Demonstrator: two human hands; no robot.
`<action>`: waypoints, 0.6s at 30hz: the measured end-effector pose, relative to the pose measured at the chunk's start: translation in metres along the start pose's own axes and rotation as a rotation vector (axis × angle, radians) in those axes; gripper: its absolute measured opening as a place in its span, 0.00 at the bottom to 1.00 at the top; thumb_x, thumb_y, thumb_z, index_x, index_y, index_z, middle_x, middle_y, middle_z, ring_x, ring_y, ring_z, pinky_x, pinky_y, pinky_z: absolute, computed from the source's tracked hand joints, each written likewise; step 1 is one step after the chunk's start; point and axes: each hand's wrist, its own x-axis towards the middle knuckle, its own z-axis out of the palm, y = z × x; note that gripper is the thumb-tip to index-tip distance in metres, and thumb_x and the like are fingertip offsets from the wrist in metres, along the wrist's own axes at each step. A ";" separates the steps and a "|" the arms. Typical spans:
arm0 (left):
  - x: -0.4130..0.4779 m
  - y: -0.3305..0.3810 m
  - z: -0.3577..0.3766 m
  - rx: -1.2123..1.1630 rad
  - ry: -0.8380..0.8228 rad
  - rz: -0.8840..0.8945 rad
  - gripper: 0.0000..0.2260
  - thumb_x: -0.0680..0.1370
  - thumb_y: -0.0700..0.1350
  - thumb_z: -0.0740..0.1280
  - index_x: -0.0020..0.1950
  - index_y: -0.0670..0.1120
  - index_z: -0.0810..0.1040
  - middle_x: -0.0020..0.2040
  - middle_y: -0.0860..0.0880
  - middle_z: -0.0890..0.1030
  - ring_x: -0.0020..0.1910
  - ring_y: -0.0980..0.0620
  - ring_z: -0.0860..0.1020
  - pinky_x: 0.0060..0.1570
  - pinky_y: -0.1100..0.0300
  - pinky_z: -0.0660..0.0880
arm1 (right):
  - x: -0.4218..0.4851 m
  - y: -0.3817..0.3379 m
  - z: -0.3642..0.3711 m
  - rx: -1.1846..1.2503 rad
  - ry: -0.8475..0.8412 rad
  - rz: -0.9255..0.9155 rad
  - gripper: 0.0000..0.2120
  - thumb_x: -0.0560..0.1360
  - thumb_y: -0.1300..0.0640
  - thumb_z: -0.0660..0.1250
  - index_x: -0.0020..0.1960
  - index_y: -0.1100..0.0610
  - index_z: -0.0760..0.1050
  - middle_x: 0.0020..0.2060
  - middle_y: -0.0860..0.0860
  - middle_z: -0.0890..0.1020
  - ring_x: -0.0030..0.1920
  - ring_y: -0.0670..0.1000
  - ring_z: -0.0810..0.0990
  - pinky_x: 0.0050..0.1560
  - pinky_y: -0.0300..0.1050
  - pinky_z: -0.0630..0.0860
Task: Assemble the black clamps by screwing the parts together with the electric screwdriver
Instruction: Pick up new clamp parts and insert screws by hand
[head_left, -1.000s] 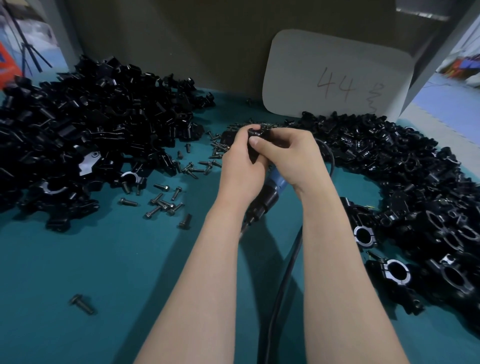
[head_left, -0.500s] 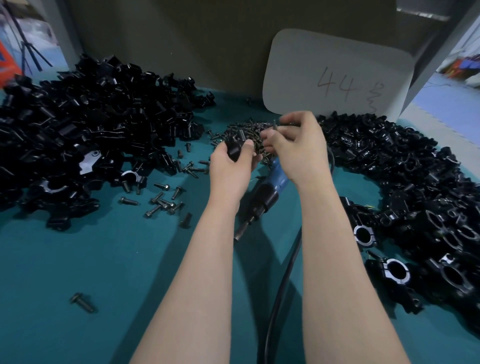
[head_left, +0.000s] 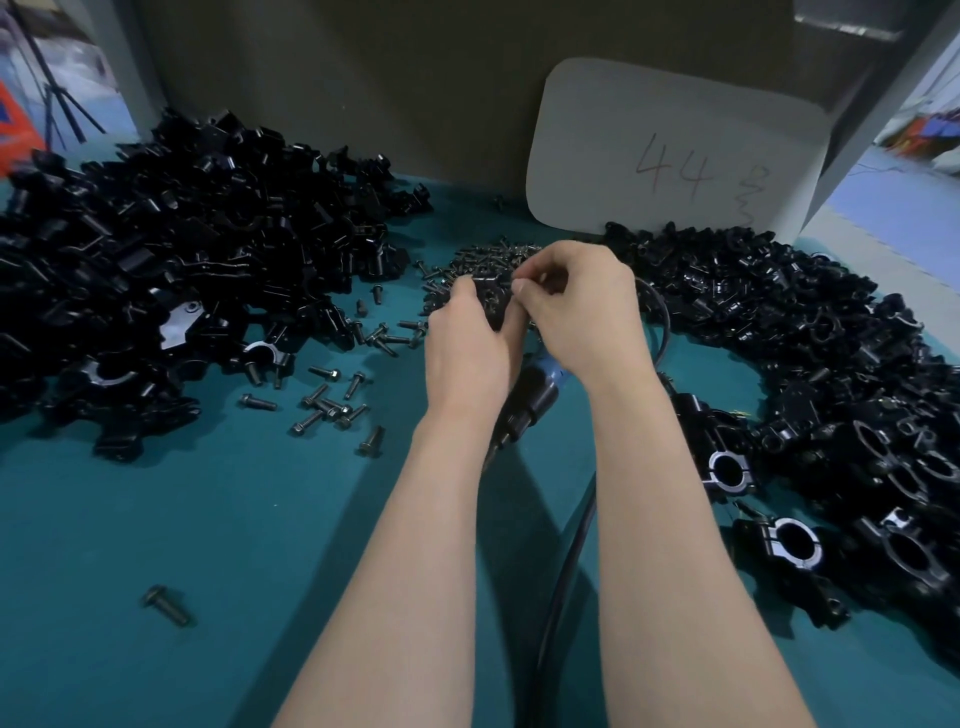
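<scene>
Two hands meet above the middle of the teal surface (head_left: 234, 545), and it looks like the screw-starting step. The left hand (head_left: 467, 353) curls round a black clamp part (head_left: 485, 301) and grips it clear of the surface, turned toward the other hand so a fastener can go in. The right hand (head_left: 576, 306) has thumb and forefinger pinched tight at the part's edge, the other fingers curled under. What's in the pinch is tiny: I take it for a screw (head_left: 518, 285), though it's too small to be sure.

Neither hand is on the electric screwdriver (head_left: 535, 400). It lies on the surface right beneath the wrists, its cord (head_left: 566, 571) trailing back between the forearms, parked where a hand can drop straight onto it.

The layout reads like a production line: a heap of screws (head_left: 483, 257) just behind the hands, strays (head_left: 332, 400) scattered to the left, a big pile of loose parts (head_left: 182, 249) on the left and finished clamps (head_left: 831, 389) banked on the right. A white card (head_left: 675, 156) marked 44 leans at the back
</scene>
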 end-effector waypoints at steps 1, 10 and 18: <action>0.000 0.000 -0.001 0.016 0.005 -0.001 0.13 0.79 0.54 0.63 0.45 0.46 0.65 0.33 0.54 0.70 0.29 0.58 0.67 0.25 0.62 0.59 | 0.000 -0.001 0.000 -0.004 -0.002 -0.002 0.07 0.75 0.61 0.68 0.40 0.50 0.76 0.33 0.40 0.74 0.34 0.39 0.72 0.35 0.25 0.67; -0.001 0.003 0.000 0.028 -0.128 -0.069 0.12 0.78 0.52 0.63 0.46 0.45 0.67 0.37 0.50 0.73 0.33 0.49 0.72 0.27 0.59 0.60 | -0.001 -0.002 0.007 0.043 0.042 0.031 0.01 0.74 0.58 0.70 0.45 0.53 0.78 0.37 0.43 0.77 0.44 0.46 0.78 0.49 0.38 0.74; 0.001 0.001 -0.005 -0.144 -0.116 -0.179 0.12 0.78 0.54 0.64 0.40 0.48 0.71 0.37 0.50 0.80 0.33 0.53 0.75 0.28 0.59 0.65 | -0.001 0.000 0.007 0.030 -0.059 0.038 0.04 0.77 0.59 0.66 0.47 0.52 0.78 0.40 0.43 0.77 0.45 0.44 0.75 0.47 0.32 0.68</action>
